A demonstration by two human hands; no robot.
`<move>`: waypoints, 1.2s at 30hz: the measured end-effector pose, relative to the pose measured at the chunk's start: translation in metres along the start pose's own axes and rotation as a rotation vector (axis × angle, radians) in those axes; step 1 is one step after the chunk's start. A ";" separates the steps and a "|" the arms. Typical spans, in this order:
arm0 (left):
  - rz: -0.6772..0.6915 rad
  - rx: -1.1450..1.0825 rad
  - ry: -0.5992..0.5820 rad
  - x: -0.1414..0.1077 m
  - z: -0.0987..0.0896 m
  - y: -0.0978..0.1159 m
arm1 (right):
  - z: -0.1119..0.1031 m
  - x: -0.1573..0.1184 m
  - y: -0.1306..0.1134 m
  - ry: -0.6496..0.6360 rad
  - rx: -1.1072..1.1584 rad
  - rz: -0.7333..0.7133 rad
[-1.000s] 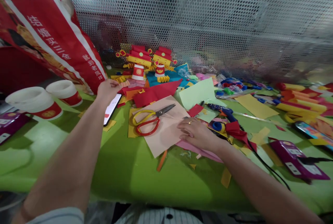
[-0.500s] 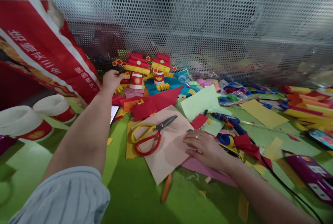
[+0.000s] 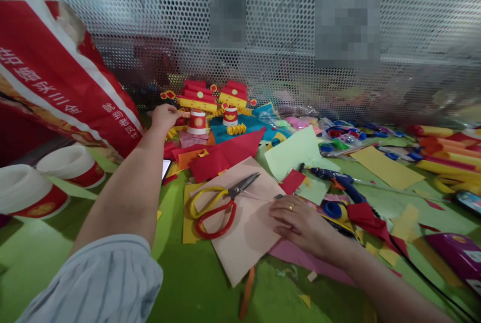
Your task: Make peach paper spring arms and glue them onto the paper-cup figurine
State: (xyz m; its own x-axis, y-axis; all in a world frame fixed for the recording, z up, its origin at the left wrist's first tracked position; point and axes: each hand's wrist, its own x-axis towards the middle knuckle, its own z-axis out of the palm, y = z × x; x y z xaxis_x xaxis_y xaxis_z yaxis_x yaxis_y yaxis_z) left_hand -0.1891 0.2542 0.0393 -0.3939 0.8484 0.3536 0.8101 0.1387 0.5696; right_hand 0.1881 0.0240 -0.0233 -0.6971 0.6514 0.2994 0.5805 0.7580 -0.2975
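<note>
At the back, my left hand (image 3: 165, 116) pinches a small peach accordion-folded paper strip (image 3: 183, 113) against the side of a red-and-white paper cup (image 3: 197, 121). That cup forms the body of a figure with a red and yellow paper hat-like head (image 3: 196, 97). Beside it stands a similar paper-cup figure (image 3: 230, 115) with yellow folded strips. My right hand (image 3: 296, 220) lies with fingers stretched out on the edge of a peach sheet of paper (image 3: 248, 243). On this sheet rest scissors (image 3: 225, 208) with one yellow and one red handle, their blades slightly apart.
Two white-and-red paper cups (image 3: 71, 165) stand at the left, near a large red bag (image 3: 67, 77). Right of centre lies a blue glue gun (image 3: 338, 178) among paper scraps. A purple device (image 3: 456, 258) sits at the right. Perforated metal (image 3: 278, 17) closes off the back.
My left hand has moved slightly right, bringing the peach strip up to the cup figure's side. My right hand stays on the paper; the view has shifted a little.
</note>
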 end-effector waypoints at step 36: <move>0.175 0.159 -0.292 -0.143 -0.042 0.029 | -0.012 0.000 -0.022 -0.178 -0.136 -0.175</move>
State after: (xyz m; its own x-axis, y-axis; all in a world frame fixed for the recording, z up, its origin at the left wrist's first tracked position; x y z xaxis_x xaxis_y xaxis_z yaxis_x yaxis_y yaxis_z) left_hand -0.1281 0.1157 0.0364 -0.1216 0.9731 0.1956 0.9205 0.0369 0.3890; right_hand 0.1800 0.0074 -0.0062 -0.8475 0.5035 0.1683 0.4877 0.8636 -0.1278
